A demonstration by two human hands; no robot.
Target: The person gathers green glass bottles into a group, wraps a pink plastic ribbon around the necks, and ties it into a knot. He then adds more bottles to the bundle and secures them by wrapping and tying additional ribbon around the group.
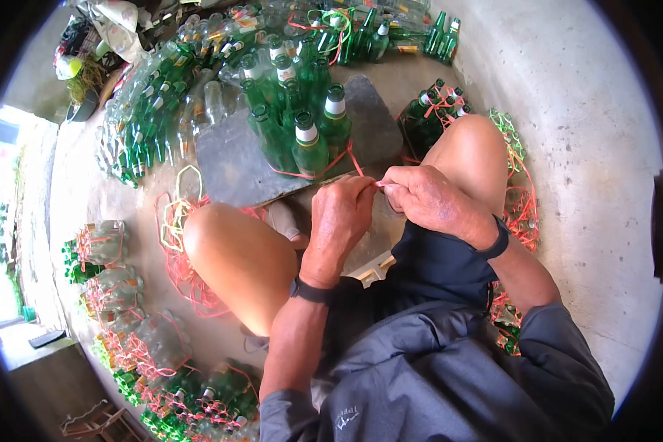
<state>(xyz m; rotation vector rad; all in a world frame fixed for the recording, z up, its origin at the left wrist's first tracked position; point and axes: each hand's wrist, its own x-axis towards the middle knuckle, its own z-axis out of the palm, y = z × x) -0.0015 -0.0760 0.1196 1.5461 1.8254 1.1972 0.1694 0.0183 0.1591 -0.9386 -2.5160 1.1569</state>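
Note:
Green glass bottles (291, 118) stand upright in a tight cluster on a dark flat slab (225, 158) in front of my knees. A pink plastic strap (352, 159) runs low around the cluster and comes forward to my hands. My left hand (340, 214) pinches the strap between thumb and fingers, just in front of the slab's near edge. Close beside it, my right hand (429, 197) is closed on the same strap, with a short stretch showing between the two hands. Most fingers of the right hand are curled out of sight.
A large pile of loose bottles (155, 103) lies behind and left. Bundles of strapped bottles (155, 342) line the lower left, and another bundle (423, 110) stands by my right knee. Loose pink straps (191, 276) lie beside my left leg. A concrete wall (582, 147) rises on the right.

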